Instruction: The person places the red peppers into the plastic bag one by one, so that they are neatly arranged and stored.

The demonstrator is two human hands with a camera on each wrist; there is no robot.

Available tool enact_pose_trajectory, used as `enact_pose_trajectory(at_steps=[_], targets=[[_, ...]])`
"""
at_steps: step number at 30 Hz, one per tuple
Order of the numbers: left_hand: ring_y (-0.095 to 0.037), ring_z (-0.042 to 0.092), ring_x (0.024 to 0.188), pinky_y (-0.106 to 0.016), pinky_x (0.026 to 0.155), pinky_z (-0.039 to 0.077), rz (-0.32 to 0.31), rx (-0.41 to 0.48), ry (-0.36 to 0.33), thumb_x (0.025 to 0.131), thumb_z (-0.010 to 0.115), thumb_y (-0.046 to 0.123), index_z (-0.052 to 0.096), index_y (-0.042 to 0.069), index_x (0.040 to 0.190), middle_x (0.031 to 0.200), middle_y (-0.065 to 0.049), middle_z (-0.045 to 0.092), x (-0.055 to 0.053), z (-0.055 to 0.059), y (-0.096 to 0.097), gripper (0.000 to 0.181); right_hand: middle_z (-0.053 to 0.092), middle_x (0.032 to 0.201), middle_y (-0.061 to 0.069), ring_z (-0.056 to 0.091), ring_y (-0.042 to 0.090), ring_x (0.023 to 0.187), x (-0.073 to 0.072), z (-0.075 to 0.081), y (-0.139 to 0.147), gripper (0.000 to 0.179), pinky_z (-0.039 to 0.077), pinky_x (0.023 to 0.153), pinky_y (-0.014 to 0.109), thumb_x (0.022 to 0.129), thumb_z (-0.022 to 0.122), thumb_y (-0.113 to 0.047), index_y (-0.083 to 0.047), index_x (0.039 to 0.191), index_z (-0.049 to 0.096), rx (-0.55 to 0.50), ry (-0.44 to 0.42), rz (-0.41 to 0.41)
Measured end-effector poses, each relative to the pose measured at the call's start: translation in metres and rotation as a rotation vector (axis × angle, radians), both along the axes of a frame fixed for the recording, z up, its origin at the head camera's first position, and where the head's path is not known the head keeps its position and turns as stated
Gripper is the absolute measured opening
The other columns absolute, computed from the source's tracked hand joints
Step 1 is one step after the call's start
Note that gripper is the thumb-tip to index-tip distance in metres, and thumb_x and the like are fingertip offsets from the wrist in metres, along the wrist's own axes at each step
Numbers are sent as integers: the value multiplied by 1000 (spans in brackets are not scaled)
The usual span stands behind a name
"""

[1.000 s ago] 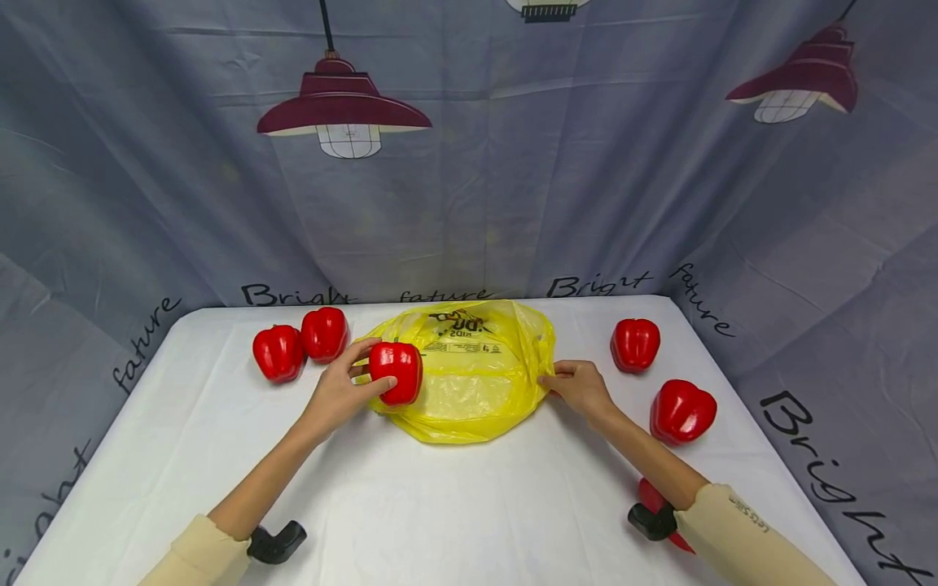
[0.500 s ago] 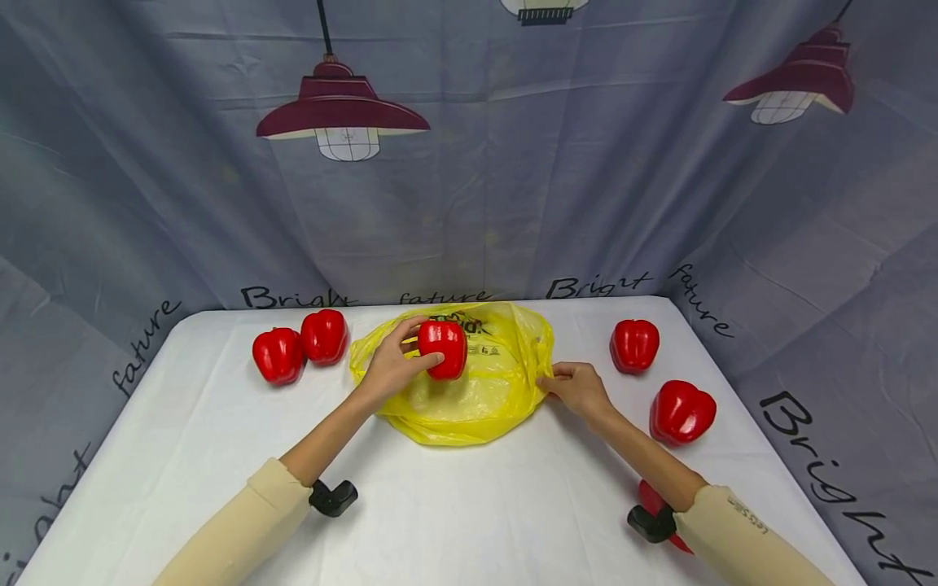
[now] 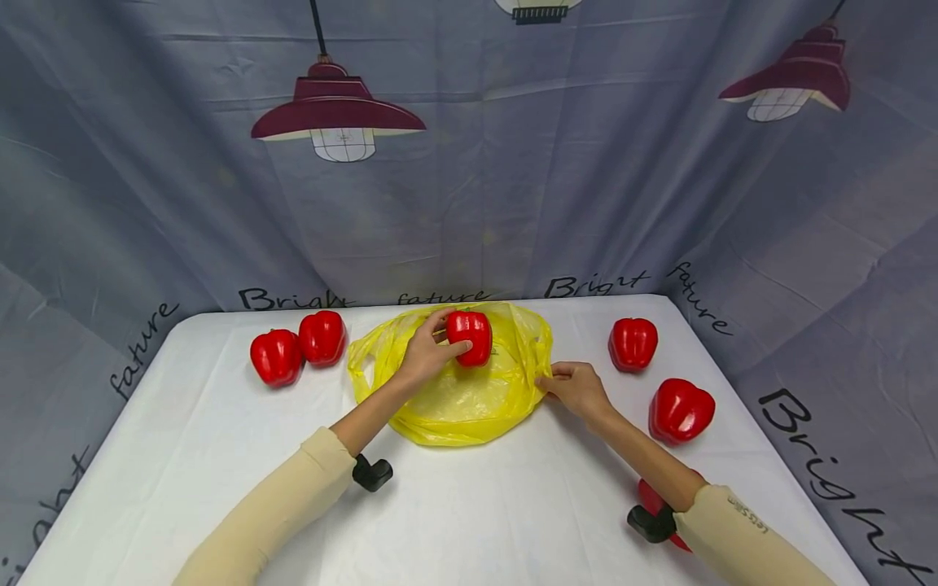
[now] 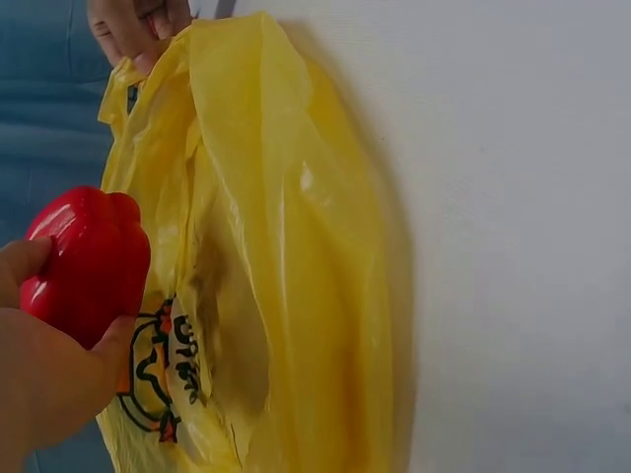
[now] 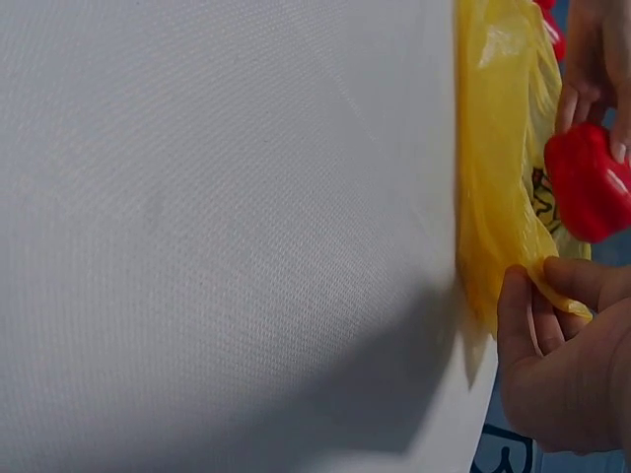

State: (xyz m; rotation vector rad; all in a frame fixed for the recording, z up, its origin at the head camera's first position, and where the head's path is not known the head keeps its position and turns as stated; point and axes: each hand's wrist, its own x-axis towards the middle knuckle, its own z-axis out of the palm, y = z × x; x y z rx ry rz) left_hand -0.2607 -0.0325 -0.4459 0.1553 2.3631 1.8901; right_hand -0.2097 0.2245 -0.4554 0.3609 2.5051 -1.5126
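Note:
My left hand (image 3: 427, 352) holds a red bell pepper (image 3: 471, 338) between thumb and fingers, over the opening of a yellow plastic bag (image 3: 469, 407). In the left wrist view the same bell pepper (image 4: 89, 261) is gripped beside the printed logo on the bag (image 4: 325, 296). My right hand (image 3: 580, 389) pinches the bag's right edge. Seen from the right wrist, thumb and fingers of the right hand (image 5: 562, 365) have the thin plastic between them. The bag's mouth is spread wide, and a handle loop lies at its left.
Two red bell peppers (image 3: 277, 358) sit side by side at the back left of the white table (image 3: 469, 513). On the right lie another bell pepper (image 3: 633, 344) and a larger one (image 3: 681, 412). A red thing (image 3: 648, 494) is partly hidden under the right forearm. A grey printed curtain (image 3: 469, 203) stands behind.
My left hand has carried the bell pepper rightward and slightly back, from the bag's left edge to over its middle. The right hand has stayed at the bag's right edge.

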Motion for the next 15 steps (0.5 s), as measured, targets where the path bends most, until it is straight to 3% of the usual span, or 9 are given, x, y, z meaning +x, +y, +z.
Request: enact_pose_trajectory(at_steps=[15], targets=[[-34, 54, 121, -42, 98, 51, 29, 5, 8, 89, 75, 8, 48, 11, 146, 137, -16, 54, -12, -10, 34, 63, 71, 97, 10, 61, 23, 84, 3, 0, 0, 26, 58, 81, 31, 95, 70, -17, 2, 112, 72, 6, -2, 11]])
